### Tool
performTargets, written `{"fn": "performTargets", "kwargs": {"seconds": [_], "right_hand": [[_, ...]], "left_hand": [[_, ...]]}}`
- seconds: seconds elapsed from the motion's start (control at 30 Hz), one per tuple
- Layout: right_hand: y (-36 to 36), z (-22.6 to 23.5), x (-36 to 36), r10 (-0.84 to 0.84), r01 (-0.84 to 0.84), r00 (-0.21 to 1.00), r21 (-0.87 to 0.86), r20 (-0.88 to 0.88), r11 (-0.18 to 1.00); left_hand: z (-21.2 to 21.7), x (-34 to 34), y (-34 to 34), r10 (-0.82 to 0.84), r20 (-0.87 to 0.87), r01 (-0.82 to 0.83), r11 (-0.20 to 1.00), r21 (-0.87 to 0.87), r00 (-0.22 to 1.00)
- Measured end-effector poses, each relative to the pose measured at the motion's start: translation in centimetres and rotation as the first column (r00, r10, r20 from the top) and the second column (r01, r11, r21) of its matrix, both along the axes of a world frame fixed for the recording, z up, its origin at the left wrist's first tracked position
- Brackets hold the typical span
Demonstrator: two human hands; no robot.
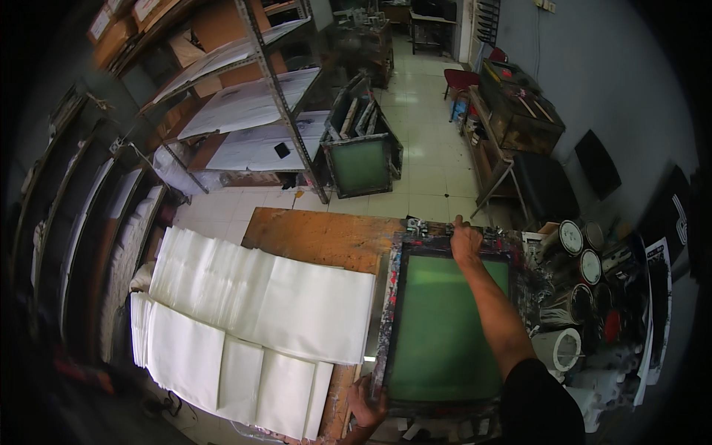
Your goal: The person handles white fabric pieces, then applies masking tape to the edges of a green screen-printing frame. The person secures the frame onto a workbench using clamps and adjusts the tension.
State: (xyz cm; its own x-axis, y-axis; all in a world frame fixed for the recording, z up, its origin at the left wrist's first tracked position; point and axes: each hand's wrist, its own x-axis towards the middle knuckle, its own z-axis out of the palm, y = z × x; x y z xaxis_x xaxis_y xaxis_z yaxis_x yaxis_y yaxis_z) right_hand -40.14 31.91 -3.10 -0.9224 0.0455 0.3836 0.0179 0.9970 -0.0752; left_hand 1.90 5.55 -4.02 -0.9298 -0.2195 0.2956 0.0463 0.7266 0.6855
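A silk screen (445, 326) with a green mesh and an ink-stained frame lies on the wooden table, in front of me to the right. My right hand (466, 243) reaches across it to the far edge, fingers closed at the metal hinge clamp (489, 233); the exact part they grip is hidden. At the frame's near left corner is my left hand (366, 404), its fingers bent against the side rail. Left of the screen, stacks of white sheets (315, 304) lie fanned and overlapping, with folded-looking white pieces (185, 348) nearer to me.
Bare wood of the table (319, 230) shows behind the sheets. Paint cans (571, 237) and jars crowd the right side. Metal shelves (282, 104) with boards stand far left. More screens (361, 165) lean on the tiled floor beyond the table. A black chair (545, 185) stands far right.
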Motion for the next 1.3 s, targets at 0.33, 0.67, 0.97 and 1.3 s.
{"fn": "performTargets", "kwargs": {"seconds": [0.33, 0.67, 0.97, 1.3], "right_hand": [[-0.7, -0.6, -1.5, -0.273, 0.264, 0.954, 0.086, 0.126, 0.961], [-0.8, 0.7, -1.9, -0.346, 0.364, 0.911, -0.048, 0.224, 0.930], [5.4, 5.2, -2.8, 0.656, -0.745, 0.648, 0.142, 0.388, 0.652], [8.6, 7.0, -6.5, 0.766, -0.958, 0.250, 0.264, 0.592, 0.109]], "left_hand": [[-1.3, 0.6, 0.4, 0.062, 0.019, -0.063, 0.996, 0.066, 0.998], [-0.9, 0.6, 0.5, 0.044, 0.035, -0.047, 0.992, 0.116, 0.998], [-0.2, 0.7, 0.0, 0.054, -0.005, -0.053, 0.994, 0.097, 0.999], [0.8, 0.3, 0.5, 0.011, 0.070, -0.009, 1.000, -0.030, 0.997]]}}
